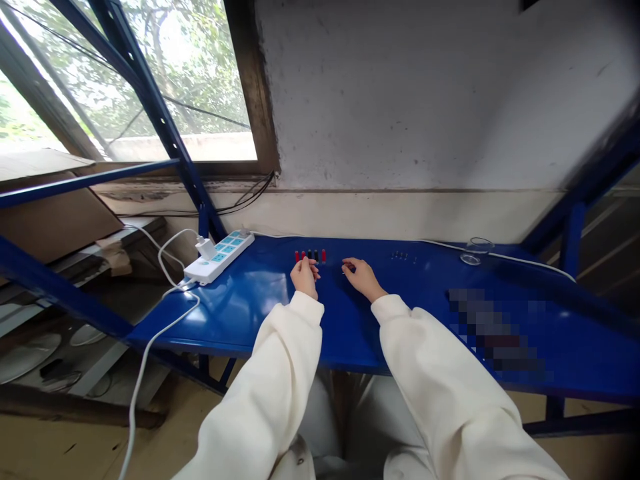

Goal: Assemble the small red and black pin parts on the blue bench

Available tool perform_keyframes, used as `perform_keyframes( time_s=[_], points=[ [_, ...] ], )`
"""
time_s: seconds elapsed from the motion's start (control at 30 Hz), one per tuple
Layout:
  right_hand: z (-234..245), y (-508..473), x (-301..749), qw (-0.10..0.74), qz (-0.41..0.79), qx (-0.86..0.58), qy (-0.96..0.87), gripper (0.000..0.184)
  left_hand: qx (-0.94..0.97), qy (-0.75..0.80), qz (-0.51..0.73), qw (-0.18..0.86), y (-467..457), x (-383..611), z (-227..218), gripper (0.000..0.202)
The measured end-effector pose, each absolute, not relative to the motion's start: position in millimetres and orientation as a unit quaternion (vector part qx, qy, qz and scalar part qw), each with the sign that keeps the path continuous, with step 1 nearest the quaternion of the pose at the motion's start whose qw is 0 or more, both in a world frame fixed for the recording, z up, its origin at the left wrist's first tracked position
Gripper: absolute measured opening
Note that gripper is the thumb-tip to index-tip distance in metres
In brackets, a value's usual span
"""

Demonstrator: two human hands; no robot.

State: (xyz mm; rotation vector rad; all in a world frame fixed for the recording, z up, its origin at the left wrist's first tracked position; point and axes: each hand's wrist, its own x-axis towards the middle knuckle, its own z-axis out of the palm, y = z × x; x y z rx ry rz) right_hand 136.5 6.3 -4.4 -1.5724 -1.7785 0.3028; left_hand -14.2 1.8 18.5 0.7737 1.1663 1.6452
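Note:
My left hand (pixel 305 276) is just in front of a row of small upright pieces on the blue table. Its fingers are curled together, and anything in them is too small to make out. The row holds several red pieces (pixel 323 255) and black pieces (pixel 316 255), partly covered by this hand. To the right, low over the tabletop, is my right hand (pixel 362 278), with thumb and fingertips drawn together in a pinch. What sits between those fingertips, if anything, cannot be made out. Several tiny metallic pieces (pixel 400 256) stand farther right on the table.
A white power strip (pixel 215 263) with a plugged-in adapter lies at the table's left end, its cable hanging over the edge. A clear glass (pixel 479 248) stands at the back right. A blurred dark item (pixel 493 327) lies right of my right arm. Blue frame posts (pixel 187 177) rise beside the table.

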Motion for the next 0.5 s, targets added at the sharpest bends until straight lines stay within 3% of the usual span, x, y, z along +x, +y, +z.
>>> perform_keyframes(
  time_s=[0.3, 0.5],
  points=[
    [4.5, 47.2, 100.9, 0.206, 0.094, -0.668, -0.709, 0.029, 0.288, 0.459, 0.68, 0.494, 2.3, -12.6, 16.1, 0.024],
    [4.4, 57.4, 86.2, 0.186, 0.082, -0.679, -0.706, 0.027, 0.291, 0.454, 0.685, 0.49, -1.7, -10.0, 19.6, 0.023]
  ],
)
